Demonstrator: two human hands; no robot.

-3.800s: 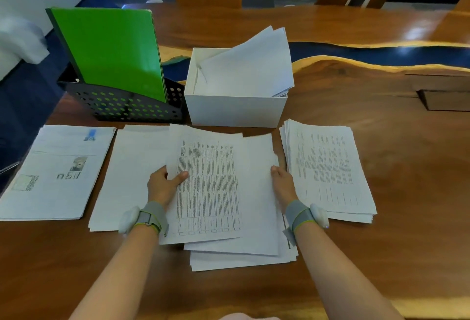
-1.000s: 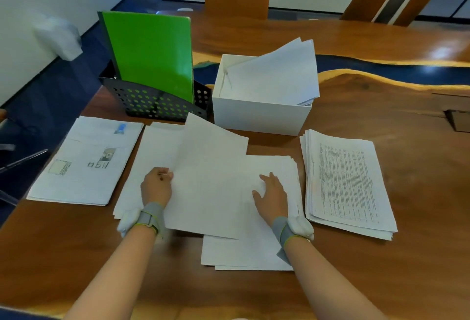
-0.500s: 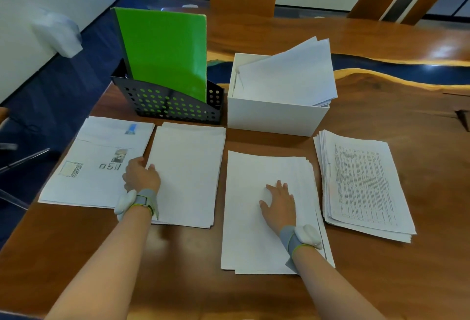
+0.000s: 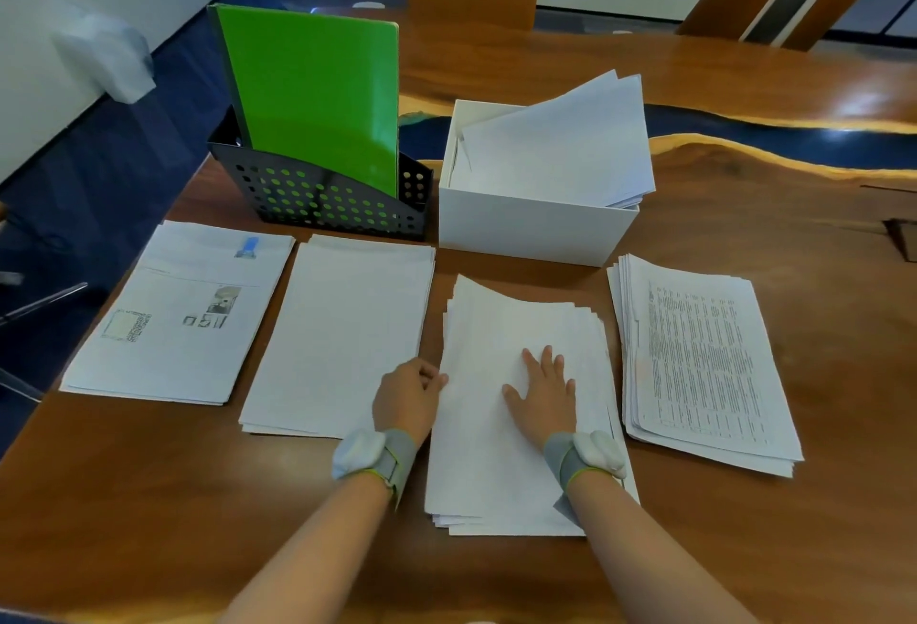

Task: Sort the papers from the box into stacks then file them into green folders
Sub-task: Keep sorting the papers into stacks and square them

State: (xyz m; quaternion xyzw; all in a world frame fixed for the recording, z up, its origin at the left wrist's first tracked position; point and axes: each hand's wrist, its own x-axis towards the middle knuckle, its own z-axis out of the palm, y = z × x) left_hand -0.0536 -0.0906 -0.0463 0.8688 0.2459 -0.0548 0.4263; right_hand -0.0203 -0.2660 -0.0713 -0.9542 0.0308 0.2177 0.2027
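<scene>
– Left hand [image 4: 409, 397] curls its fingers against the left edge of the third stack [image 4: 516, 450]. From this angle I cannot tell whether they pinch a sheet or only butt against the edge. Right hand [image 4: 543, 395] lies flat on top of that stack, fingers spread, gripping nothing, only pressing down.

– And where do the papers stand?

– Four piles lie in a row on the table [image 4: 149, 499]. The picture-page stack [image 4: 183, 311] is far left and the blank stack [image 4: 342, 331] is beside it. The third stack sits under both hands, and the printed stack [image 4: 704, 355] is on the right. Behind them, loose papers [image 4: 560, 142] lean out of the white box [image 4: 536, 226]. The green folder [image 4: 317, 97] stands in the black rack [image 4: 317, 199], so I judge the sorting unfinished and the filing not begun.

– What could go wrong?

– From the left: the left wrist hangs over the blank stack's near corner, so a careless drag could skew that pile. The third stack is fanned, with its edges stepped at both ends. If the left hand lifts a sheet while the right palm pins it, the sheet may crease or pull the lower ones askew. The printed stack lies just beside it and is fanned too, so a sideways shove could mix the two. The leaning papers might also slide out of the box onto the sorted piles.
</scene>
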